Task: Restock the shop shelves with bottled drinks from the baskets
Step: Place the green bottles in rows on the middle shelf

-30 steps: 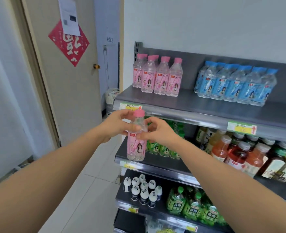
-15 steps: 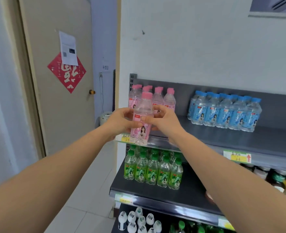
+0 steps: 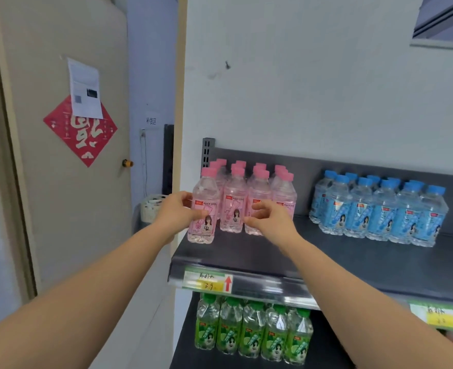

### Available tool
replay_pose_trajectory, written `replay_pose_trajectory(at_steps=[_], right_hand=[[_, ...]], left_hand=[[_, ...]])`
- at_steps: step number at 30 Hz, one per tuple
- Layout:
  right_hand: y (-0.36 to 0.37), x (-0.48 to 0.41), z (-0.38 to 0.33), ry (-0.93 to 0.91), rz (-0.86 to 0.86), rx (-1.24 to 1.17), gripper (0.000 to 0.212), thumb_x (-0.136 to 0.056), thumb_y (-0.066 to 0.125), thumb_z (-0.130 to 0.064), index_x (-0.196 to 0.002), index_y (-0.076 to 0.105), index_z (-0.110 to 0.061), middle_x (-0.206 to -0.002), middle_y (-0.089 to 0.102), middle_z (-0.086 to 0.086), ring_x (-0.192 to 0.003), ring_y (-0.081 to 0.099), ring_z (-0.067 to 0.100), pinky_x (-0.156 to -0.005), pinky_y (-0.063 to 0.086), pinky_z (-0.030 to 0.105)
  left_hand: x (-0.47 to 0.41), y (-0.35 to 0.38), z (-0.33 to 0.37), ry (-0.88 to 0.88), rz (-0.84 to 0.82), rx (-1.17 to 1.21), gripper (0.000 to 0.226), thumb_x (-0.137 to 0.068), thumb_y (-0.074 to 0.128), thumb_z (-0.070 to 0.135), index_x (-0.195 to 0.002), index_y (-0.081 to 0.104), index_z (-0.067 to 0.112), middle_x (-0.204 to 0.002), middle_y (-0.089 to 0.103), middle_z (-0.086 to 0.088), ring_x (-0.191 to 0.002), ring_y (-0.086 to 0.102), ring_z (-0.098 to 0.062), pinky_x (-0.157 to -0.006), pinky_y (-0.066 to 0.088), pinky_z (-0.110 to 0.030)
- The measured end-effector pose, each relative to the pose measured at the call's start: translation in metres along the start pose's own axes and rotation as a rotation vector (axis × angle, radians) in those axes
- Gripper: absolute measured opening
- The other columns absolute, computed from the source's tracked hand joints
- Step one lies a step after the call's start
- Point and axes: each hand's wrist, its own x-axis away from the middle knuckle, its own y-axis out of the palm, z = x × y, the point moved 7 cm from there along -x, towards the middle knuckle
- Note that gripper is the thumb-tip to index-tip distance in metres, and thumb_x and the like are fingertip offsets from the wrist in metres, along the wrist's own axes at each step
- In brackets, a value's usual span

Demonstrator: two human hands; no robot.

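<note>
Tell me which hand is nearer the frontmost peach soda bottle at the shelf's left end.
Left. The left hand grips that peach soda bottle from its left side; the right hand hovers apart to its right, before the neighbouring pink bottles.

Dark grey metal top shelf (image 3: 246, 255): pink-capped clear plastic bottles (image 3: 257, 206) left, blue-capped clear plastic bottles (image 3: 380, 217) right, well apart. Lower shelf (image 3: 326, 347): green-capped bottles (image 3: 252, 331).

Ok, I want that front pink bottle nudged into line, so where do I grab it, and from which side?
Round the labelled middle of the front pink bottle, from its left: it stands upright at the row's left end, with other pink bottles crowding its right. The left hand holds it so.
</note>
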Motion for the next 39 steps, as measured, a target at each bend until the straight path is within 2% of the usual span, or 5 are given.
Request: replay_pose_trajectory(at_steps=[7, 12, 21, 30, 39], right_hand=[[-0.006, -0.026, 0.014, -0.001, 0.202, 0.285, 0.018, -0.08, 0.072, -0.039, -0.091, 0.064, -0.028, -0.081, 0.063, -0.015, -0.081, 0.062, 0.009, -0.063, 0.045, 0.025], [-0.032, -0.023, 0.012, -0.049, 0.45, 0.402, 0.039, -0.072, 0.074, -0.057, -0.077, 0.053, -0.025, -0.072, 0.058, -0.013, -0.069, 0.059, 0.013, -0.061, 0.048, 0.031], [-0.067, -0.027, 0.034, 0.088, 0.589, 0.328, 0.101, -0.056, 0.083, -0.059, -0.133, 0.04, -0.009, -0.129, 0.046, 0.012, -0.118, 0.047, 0.028, -0.09, 0.045, 0.041], [-0.051, -0.035, 0.041, 0.063, 0.441, 0.156, 0.05, -0.067, 0.078, -0.056, -0.096, 0.05, -0.027, -0.089, 0.059, -0.01, -0.079, 0.058, 0.012, -0.064, 0.042, 0.028], [-0.052, -0.034, 0.046, 0.063, 0.431, 0.178, 0.042, -0.079, 0.074, -0.042, -0.108, 0.055, -0.018, -0.097, 0.059, -0.005, -0.083, 0.056, 0.014, -0.07, 0.043, 0.029]], left_hand=[[-0.048, 0.006, -0.015, 0.028, -0.012, -0.044, 0.037, -0.073, 0.081, 0.012, -0.103, 0.062, 0.019, -0.094, 0.067, 0.005, -0.088, 0.065, -0.013, -0.081, 0.056, -0.04], [-0.066, 0.016, -0.018, 0.049, -0.022, -0.022, 0.037, -0.074, 0.08, 0.011, -0.102, 0.059, 0.02, -0.093, 0.065, 0.008, -0.085, 0.063, -0.009, -0.07, 0.053, -0.03], [-0.073, 0.03, -0.024, 0.026, -0.128, 0.042, 0.039, -0.083, 0.071, 0.008, -0.117, 0.053, 0.019, -0.105, 0.063, 0.005, -0.095, 0.063, -0.014, -0.074, 0.052, -0.03], [-0.074, 0.04, -0.034, -0.018, -0.235, 0.018, 0.041, -0.089, 0.059, 0.0, -0.118, 0.052, 0.029, -0.102, 0.062, 0.014, -0.098, 0.058, -0.011, -0.086, 0.045, -0.032], [-0.074, 0.035, -0.035, 0.017, -0.038, -0.058, 0.037, -0.086, 0.066, 0.008, -0.114, 0.055, 0.029, -0.088, 0.061, 0.018, -0.079, 0.059, -0.001, -0.06, 0.046, -0.021]])
